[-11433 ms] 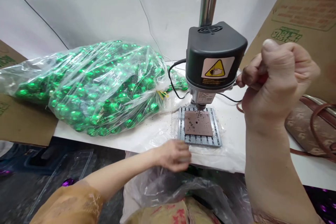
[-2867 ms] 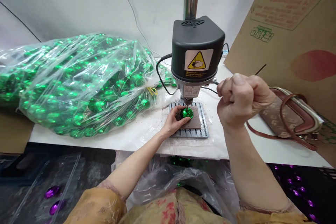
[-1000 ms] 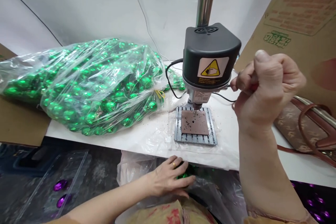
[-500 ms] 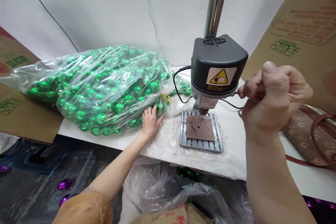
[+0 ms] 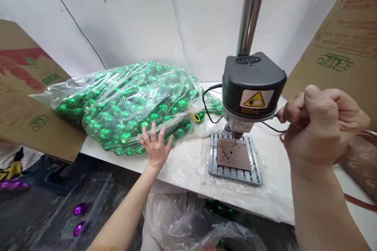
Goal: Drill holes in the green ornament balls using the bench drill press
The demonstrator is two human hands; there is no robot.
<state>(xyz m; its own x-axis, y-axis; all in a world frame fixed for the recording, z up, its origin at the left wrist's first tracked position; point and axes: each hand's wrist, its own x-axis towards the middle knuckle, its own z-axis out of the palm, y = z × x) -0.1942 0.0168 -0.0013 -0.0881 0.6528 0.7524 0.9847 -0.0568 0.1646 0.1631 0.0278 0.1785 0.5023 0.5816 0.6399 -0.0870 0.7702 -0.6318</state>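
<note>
My left hand (image 5: 155, 149) is open with its fingers spread, at the front of a clear plastic bag (image 5: 129, 113) full of shiny green balls. Whether its fingertips touch the plastic I cannot tell. A yellow tie (image 5: 194, 117) gathers the bag's neck. My right hand (image 5: 321, 125) is closed around the lever of a small black drill press (image 5: 253, 82); the grip is mostly hidden by the fingers. Under the drill's chuck (image 5: 237, 135), a brown square board (image 5: 234, 155) with a small hole lies on the slotted metal base (image 5: 235, 176). Dark shavings are scattered over both.
Cardboard boxes stand at the left (image 5: 32, 86) and right (image 5: 326, 47). A metal column (image 5: 255, 11) rises behind the drill, and a black cable (image 5: 205, 104) loops beside it. Below the white table (image 5: 188, 172) are crumpled clear plastic (image 5: 188, 219) and purple balls (image 5: 79, 209).
My left hand has moved left from beside the bag's tied neck, and its fingers have spread upward. My right hand stays closed on the lever. The whole view has shifted slightly.
</note>
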